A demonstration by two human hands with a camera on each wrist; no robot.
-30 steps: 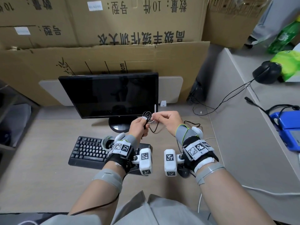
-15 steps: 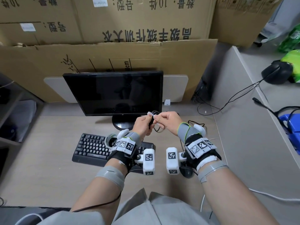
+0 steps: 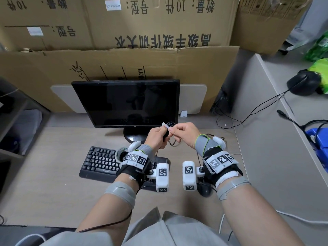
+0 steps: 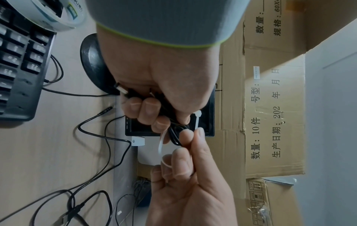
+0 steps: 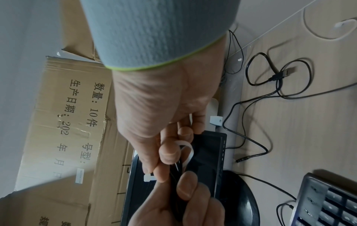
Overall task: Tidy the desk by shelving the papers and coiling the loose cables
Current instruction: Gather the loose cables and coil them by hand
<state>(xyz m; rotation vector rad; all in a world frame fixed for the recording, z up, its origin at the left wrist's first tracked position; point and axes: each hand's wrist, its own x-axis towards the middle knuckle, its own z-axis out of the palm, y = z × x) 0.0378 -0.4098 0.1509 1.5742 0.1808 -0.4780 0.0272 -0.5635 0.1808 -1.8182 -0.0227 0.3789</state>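
Cardboard boxes [image 3: 124, 71] wall off the back of the pale desk [image 3: 53, 183] I'm working over. Just in front of the dark monitor [image 3: 126, 102], I hold the coiled black cable [image 4: 174, 134] up off the surface, between both hands. My left hand [image 3: 156, 137] is fisted around the bundle, fingers curled tight, with one barrel plug [image 4: 121, 89] poking out by the palm. A white zip tie [image 4: 161, 146] loops around the coil; my right hand [image 3: 184, 134] pinches its strap between thumb and forefinger, right beside the left thumb, and the tie's square head [image 5: 148, 178] shows at the fingertips in the right wrist view. I cannot tell whether the tail has gone through the head.

Below my wrists lies the black keyboard [image 3: 101, 162], with a roll of tape [image 3: 119, 154] resting on its upper right part. More loose black cables [image 5: 270, 85] sprawl on the desk to the right, one ending in a USB plug [image 5: 288, 72]. A small white device [image 3: 183, 113] sits at the desk's back edge, just right of the monitor. On the neighbouring desk lie a black mouse [image 3: 301, 83] and a blue object [image 3: 319, 137].
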